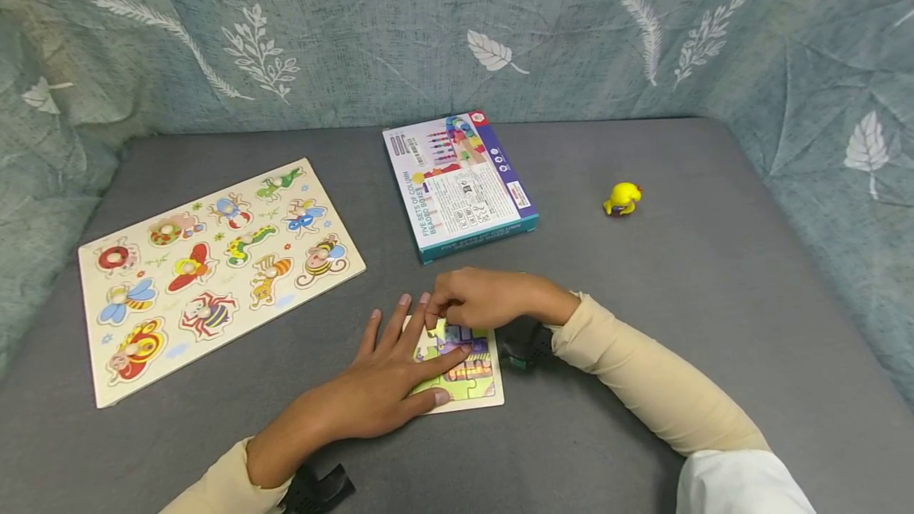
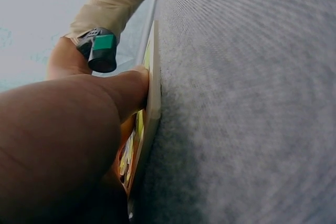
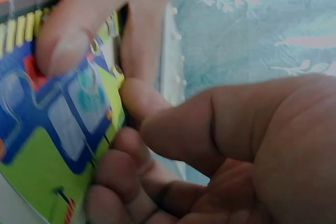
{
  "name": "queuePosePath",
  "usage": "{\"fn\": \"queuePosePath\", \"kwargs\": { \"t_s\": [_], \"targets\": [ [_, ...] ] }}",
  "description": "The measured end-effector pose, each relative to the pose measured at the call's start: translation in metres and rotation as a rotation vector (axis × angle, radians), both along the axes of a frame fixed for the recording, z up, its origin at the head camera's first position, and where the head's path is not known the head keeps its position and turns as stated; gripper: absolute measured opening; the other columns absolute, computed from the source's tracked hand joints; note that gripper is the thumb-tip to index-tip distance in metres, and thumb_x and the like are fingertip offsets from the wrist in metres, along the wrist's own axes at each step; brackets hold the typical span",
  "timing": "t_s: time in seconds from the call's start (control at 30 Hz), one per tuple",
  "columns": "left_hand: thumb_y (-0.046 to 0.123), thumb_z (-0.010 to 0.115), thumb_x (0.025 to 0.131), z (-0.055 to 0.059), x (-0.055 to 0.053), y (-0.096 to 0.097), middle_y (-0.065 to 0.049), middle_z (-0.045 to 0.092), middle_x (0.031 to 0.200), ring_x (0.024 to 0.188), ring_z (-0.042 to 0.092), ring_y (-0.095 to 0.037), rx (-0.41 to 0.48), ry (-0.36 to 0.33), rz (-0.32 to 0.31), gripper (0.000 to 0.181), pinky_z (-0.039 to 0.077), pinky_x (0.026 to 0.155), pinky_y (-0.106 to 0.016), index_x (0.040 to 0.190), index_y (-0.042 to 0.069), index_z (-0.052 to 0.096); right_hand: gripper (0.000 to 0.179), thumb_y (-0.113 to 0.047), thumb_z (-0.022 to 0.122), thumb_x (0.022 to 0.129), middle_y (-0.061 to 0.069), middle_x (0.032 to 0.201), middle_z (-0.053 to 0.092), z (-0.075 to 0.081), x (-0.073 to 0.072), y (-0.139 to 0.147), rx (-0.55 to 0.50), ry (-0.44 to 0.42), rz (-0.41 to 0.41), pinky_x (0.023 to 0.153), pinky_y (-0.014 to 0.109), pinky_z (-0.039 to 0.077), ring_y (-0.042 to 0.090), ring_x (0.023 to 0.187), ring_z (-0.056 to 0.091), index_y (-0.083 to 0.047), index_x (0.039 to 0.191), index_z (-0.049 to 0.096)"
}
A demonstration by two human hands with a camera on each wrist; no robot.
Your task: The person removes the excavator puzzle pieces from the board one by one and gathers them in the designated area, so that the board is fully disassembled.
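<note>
A small jigsaw puzzle in a pale wooden tray (image 1: 498,395) lies flat on the grey table. My left hand (image 1: 382,391) is spread over its left side, with thumb and fingers pressing on the picture; in the left wrist view the thumb (image 2: 134,85) rests at the tray's edge. At the tray's far left corner my right hand (image 1: 480,296) has its fingers curled. Up close, its thumb (image 3: 178,132) and fingertips pinch at the edge of a yellow-green puzzle piece (image 3: 113,80), beside blue picture pieces (image 3: 79,114). The fingers partly hide that piece.
A large wooden insect peg puzzle (image 1: 239,280) lies at the left. Behind the hands is a boxed bead set (image 1: 464,181), and a yellow toy duck (image 1: 624,198) stands at the right. A leaf-patterned curtain (image 1: 400,30) hangs along the table's back edge.
</note>
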State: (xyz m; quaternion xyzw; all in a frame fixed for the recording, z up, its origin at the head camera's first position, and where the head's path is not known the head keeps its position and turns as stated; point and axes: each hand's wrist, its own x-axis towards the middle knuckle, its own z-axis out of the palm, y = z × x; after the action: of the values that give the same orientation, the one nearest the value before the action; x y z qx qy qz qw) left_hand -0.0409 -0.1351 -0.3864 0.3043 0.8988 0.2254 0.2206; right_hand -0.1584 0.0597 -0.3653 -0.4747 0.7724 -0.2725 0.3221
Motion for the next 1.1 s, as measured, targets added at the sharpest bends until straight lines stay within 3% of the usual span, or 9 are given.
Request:
{"fn": "queuePosePath", "kwargs": {
  "t_s": [0.43, 0.7, 0.9, 1.1],
  "targets": [
    [0.046, 0.047, 0.101, 0.000, 0.000, 0.001, -0.015, -0.015, 0.160, 0.142, -0.023, -0.034, 0.000, -0.005, 0.009, 0.051, -0.012, 0.105, -0.065, 0.150, 0.035, 0.037, 0.033, 0.005, 0.044, 0.095, 0.000, 0.106, 0.062, 0.004, 0.000, 0.008, -0.038, -0.072, 0.050, 0.083, 0.025, 0.043, 0.011, 0.092, 0.051, -0.004, 0.112, 0.070],
    [0.048, 0.046, 0.101, -0.001, -0.001, 0.002, -0.014, -0.016, 0.160, 0.142, -0.024, -0.034, -0.021, 0.014, 0.005, 0.052, -0.011, 0.105, -0.065, 0.150, 0.036, 0.036, 0.026, 0.003, 0.048, 0.098, -0.002, 0.103, 0.064, 0.004, 0.002, 0.010, -0.103, -0.103, 0.087, 0.080, 0.024, 0.045, 0.008, 0.088, 0.051, -0.005, 0.108, 0.070],
    [0.048, 0.048, 0.100, -0.002, -0.001, 0.001, -0.013, -0.015, 0.160, 0.142, -0.024, -0.034, -0.024, 0.008, 0.008, 0.052, -0.011, 0.105, -0.066, 0.150, 0.037, 0.037, 0.023, 0.002, 0.050, 0.098, 0.000, 0.099, 0.063, 0.002, 0.004, 0.010, -0.096, -0.105, 0.017, 0.076, 0.024, 0.046, 0.009, 0.084, 0.053, -0.003, 0.112, 0.067],
    [0.048, 0.046, 0.101, -0.001, -0.001, 0.001, -0.014, -0.016, 0.160, 0.142, -0.024, -0.034, -0.021, 0.003, 0.008, 0.051, -0.011, 0.105, -0.066, 0.150, 0.037, 0.037, 0.018, 0.002, 0.054, 0.095, 0.000, 0.094, 0.065, 0.001, 0.007, 0.011, -0.085, -0.038, -0.051, 0.074, 0.023, 0.048, 0.006, 0.080, 0.056, -0.001, 0.108, 0.067]
  ]
}}
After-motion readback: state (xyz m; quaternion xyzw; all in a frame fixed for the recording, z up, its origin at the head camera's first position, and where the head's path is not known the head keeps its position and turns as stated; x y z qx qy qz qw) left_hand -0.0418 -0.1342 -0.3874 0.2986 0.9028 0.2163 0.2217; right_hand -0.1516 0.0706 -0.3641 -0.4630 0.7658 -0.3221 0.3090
